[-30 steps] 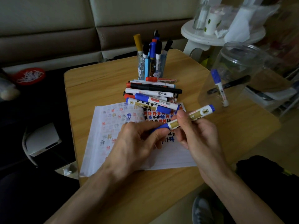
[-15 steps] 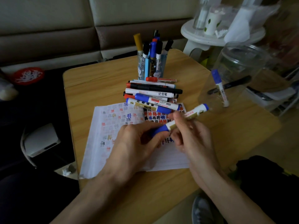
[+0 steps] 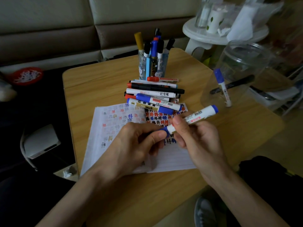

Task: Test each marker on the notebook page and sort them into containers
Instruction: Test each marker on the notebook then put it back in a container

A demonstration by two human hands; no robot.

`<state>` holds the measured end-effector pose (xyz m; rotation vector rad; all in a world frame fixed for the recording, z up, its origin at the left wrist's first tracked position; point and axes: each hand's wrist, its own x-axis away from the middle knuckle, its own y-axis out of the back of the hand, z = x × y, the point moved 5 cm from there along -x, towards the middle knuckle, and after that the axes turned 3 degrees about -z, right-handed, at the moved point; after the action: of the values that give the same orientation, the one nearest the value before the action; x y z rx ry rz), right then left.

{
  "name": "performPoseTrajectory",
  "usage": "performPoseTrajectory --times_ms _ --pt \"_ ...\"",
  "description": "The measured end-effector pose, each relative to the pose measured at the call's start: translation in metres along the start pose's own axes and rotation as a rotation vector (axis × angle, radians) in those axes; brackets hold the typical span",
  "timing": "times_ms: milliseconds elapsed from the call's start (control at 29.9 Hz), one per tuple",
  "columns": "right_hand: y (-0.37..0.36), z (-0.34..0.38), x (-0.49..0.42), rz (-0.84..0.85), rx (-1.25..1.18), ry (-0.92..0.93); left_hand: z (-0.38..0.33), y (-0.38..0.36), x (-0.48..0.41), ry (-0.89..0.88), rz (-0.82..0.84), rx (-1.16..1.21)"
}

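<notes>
A blue-and-white marker (image 3: 200, 114) is held over the notebook page (image 3: 114, 128). My right hand (image 3: 195, 138) grips its barrel. My left hand (image 3: 137, 146) pinches the blue cap end. The page carries rows of red, blue and black test marks. Behind it lies a pile of several markers (image 3: 154, 94). A patterned pen cup (image 3: 152, 66) full of markers stands at the back. A clear plastic jar (image 3: 242, 72) at the right holds a blue-capped marker (image 3: 222, 86) and a black one (image 3: 234, 85).
The wooden table (image 3: 98, 84) ends close on the left and right. A white round side table (image 3: 224, 35) with bottles stands behind the jar. A sofa runs along the back. A white box (image 3: 41, 141) sits on the dark floor at left.
The marker in my hands dipped toward the page and came back up slightly to the right. Both hands keep their hold on it.
</notes>
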<state>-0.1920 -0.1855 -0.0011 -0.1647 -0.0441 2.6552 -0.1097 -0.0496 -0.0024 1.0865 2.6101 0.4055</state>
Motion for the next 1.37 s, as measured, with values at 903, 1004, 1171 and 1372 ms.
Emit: performPoseTrajectory --times_ms 903,1004,1171,1372 --pt "0.004 -0.009 -0.009 -0.155 0.015 -0.041 -0.012 -0.016 0.001 -0.239 -0.203 -0.423" --pt "0.009 -0.006 -0.009 -0.138 0.035 -0.019 -0.008 -0.012 -0.003 -0.172 -0.183 -0.313" --pt "0.004 0.002 -0.003 -0.091 0.114 0.019 -0.010 -0.012 -0.006 -0.081 -0.018 -0.153" --pt "0.093 0.024 -0.022 -0.465 0.019 -0.012 0.012 0.039 -0.001 -0.011 -0.115 -0.134"
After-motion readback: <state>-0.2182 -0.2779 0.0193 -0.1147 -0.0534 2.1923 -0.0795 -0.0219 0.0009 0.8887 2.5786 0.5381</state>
